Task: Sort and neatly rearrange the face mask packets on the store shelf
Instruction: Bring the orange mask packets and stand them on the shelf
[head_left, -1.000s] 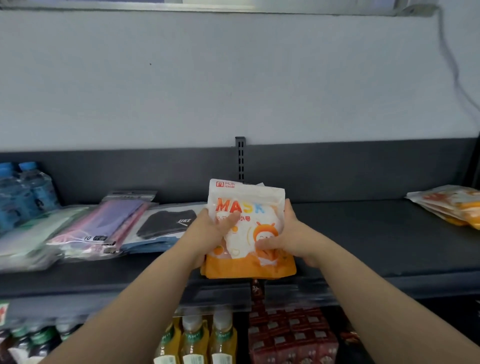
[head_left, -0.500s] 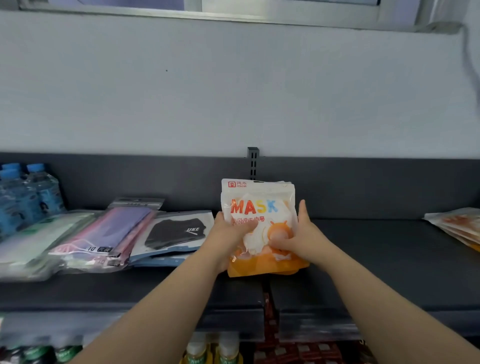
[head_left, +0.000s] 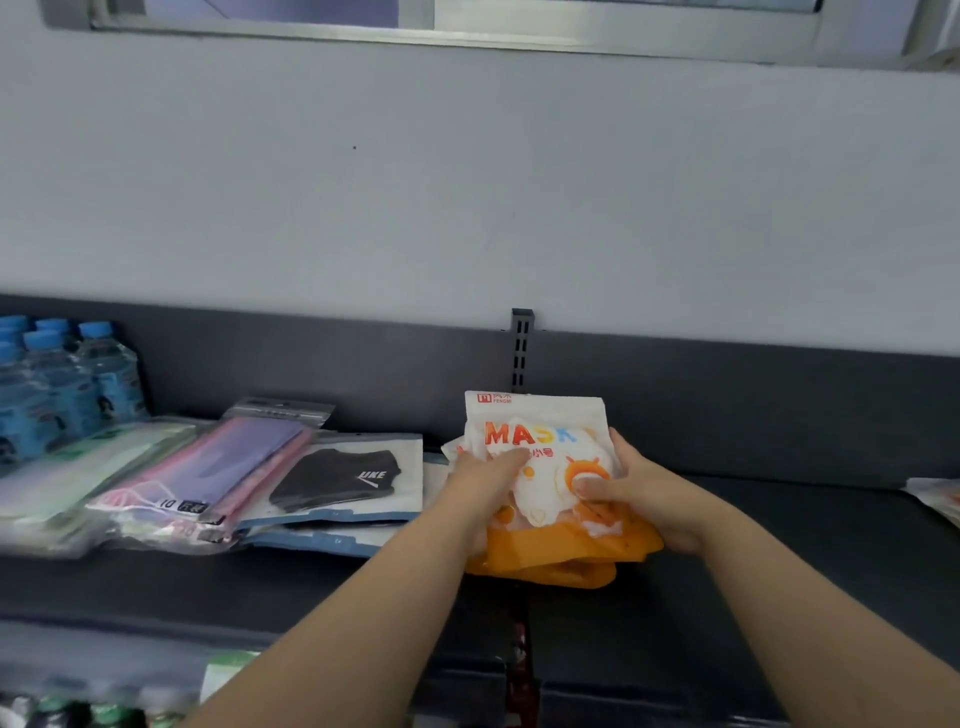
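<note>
The dark grey shelf bears blue-capped water bottles at far left. Beside them lie overlapping pale green packets, a pink-purple packet and a black mask packet. Orange-and-white MASK packets sit mid-shelf, and at the right edge lies what seems another packet.

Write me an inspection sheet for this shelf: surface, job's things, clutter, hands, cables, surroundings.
Surface: dark grey shelf board, flat and matte.
Job's things: white-and-orange plastic MASK packets, several stacked, printed face to the camera; clear packet with a black mask, purple-pink flat packet and pale green packets lie overlapped to the left; more packets at the right edge.
Clutter: blue-capped clear water bottles, far left.
Hands: left hand and right hand each have a grip on one side of the MASK packets, thumbs on the front.
Cables: nothing seen.
Surroundings: pale grey wall; slotted metal upright behind the packets.
</note>
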